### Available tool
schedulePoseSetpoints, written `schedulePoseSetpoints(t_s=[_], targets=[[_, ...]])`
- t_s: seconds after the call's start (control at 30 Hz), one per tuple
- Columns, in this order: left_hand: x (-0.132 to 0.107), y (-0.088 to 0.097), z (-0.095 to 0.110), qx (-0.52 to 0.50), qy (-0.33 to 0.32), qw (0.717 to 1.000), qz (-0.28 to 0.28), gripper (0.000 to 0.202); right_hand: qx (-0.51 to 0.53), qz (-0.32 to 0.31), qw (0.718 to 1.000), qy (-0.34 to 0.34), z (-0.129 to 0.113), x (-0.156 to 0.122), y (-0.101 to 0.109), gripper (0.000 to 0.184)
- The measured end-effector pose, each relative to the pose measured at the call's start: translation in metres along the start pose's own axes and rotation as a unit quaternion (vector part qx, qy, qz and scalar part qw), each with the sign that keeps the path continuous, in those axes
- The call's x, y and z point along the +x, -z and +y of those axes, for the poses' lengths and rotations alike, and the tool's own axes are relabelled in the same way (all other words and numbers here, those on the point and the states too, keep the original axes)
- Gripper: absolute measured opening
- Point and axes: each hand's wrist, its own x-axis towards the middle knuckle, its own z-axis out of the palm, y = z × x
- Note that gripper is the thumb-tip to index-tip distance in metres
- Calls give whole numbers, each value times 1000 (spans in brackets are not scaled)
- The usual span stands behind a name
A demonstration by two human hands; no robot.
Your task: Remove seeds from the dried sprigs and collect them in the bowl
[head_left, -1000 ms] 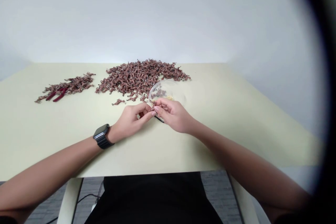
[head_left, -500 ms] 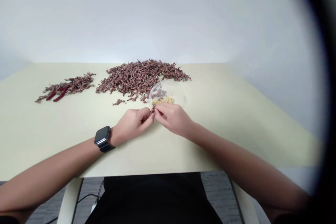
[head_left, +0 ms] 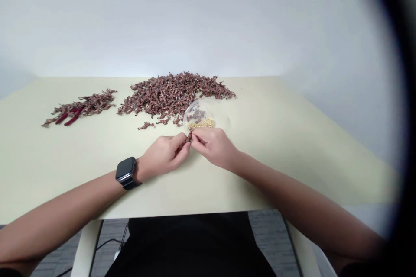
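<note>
On the surface [head_left: 308,151], a brown heap [head_left: 169,95] lies beyond a clear bowl [head_left: 203,104]. At the bowl's near side the left hand [head_left: 165,152] and right hand [head_left: 213,147] meet, each grip pinched on one small brown piece [head_left: 189,137]. It lies directly between them, neither hand nearer; its long axis is too covered to tell.

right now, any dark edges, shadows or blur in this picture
Head view: a dark, blurred band curves down the right edge; head view, table: soft shadow beside the right forearm; head view, middle: the piece at the right hand is too small to make out.
</note>
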Motion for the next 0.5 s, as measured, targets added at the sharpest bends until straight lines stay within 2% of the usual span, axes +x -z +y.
schedulePoseSetpoints(t_s=[0.13, 0.23, 0.3, 0.4, 0.43, 0.47, 0.5], targets=[[-1, -5, -2, 55, -39, 998, 21, 19, 70, 5, 994, -83, -6, 2, 1, 32], [0, -7, -4, 110, -76, 990, 40, 20, 161, -8, 975, -154, -6, 3, 1, 31], [1, -7, -5, 145, -105, 982, 54, 19, 261, -35, 942, -209, -4, 4, 1, 25], [2, -5, -5, 171, -135, 974, 66, 19, 408, -87, 862, -289, 0, 5, 1, 19], [2, -5, -5, 168, -131, 975, 66, 19, 433, -100, 844, -301, 0, 6, 2, 19], [2, -4, -5, 158, -120, 978, 64, 19, 438, -108, 839, -304, 1, 6, 2, 19], [2, -4, -4, 144, -103, 982, 60, 18, 421, -109, 851, -295, 1, 6, 3, 20]])
